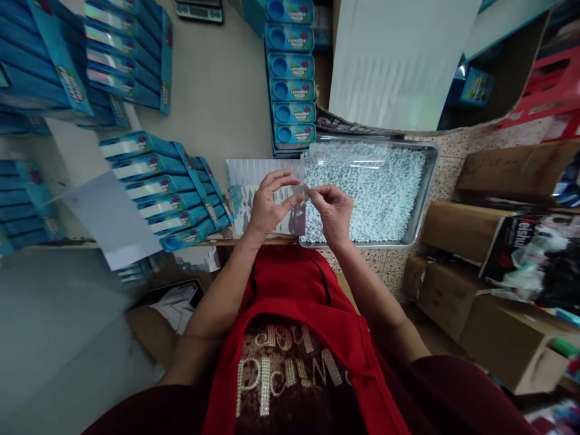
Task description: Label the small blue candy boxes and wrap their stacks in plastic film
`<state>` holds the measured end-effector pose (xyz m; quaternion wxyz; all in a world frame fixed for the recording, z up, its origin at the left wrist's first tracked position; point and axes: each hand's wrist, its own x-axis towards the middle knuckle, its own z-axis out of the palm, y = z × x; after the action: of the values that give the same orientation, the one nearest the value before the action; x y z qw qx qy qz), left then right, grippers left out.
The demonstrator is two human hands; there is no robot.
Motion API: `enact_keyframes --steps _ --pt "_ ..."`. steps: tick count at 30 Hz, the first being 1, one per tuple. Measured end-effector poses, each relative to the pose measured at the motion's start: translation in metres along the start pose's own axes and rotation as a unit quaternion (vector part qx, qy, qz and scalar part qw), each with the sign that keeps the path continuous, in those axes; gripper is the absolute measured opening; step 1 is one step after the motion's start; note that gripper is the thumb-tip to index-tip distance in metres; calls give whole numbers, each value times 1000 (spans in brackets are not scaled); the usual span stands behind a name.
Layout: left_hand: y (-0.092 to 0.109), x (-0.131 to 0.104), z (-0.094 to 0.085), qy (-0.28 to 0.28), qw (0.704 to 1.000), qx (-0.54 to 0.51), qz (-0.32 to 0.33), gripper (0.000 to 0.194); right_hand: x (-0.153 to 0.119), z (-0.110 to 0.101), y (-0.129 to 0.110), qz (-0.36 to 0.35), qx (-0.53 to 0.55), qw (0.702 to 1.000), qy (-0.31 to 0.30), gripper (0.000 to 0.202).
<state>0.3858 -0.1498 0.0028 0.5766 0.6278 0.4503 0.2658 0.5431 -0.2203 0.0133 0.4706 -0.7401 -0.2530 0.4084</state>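
My left hand (pixel 272 205) hovers over a shiny silvery sheet (pixel 240 181) marked off in strips. Its fingers are curved and apart, and the thumb reaches toward my right fingertips. In a pinch at the sheet's right edge, my right hand (pixel 334 211) closes on something too small to make out. Beneath that hand lies a metal tray (pixel 430 181) filled with small pale-blue pellets (pixel 380 199). Behind the sheet stands a column of blue packs (pixel 292 90) with round windows, lettered "CARAMELO MACIZO".
Stacked blue boxes (pixel 167 187) line the left side of the table (pixel 212 90), with a scale (pixel 199 11) at the back. A white sheet (pixel 109 217) overhangs the front edge. Cardboard boxes (pixel 462 229) crowd the floor at right. A large white panel (pixel 399 60) lies beyond the tray.
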Motion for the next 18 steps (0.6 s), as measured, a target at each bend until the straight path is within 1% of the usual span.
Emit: enact_keyframes --steps 4,5,7,9,12,13,18 --pt "-8 -3 -6 -9 999 -47 -22 34 -3 7 -7 54 46 996 -45 22" --pt "-10 -4 -7 -3 998 -63 -29 36 -3 9 -8 66 52 995 -56 26" --pt "-14 -7 -9 11 995 -92 -40 45 -5 13 -10 82 64 992 -74 32" --pt "-16 -10 -11 4 993 -113 -44 48 -6 16 -11 91 79 989 -86 34" --pt "-15 -13 -14 -36 988 -136 -61 35 -7 17 -10 102 89 985 -105 32" --pt "-13 -14 -15 -43 986 -143 -70 35 -7 17 -9 107 89 984 -114 32" --pt "-6 -18 -18 -32 983 -144 -108 33 -9 18 -5 156 109 969 -159 29"
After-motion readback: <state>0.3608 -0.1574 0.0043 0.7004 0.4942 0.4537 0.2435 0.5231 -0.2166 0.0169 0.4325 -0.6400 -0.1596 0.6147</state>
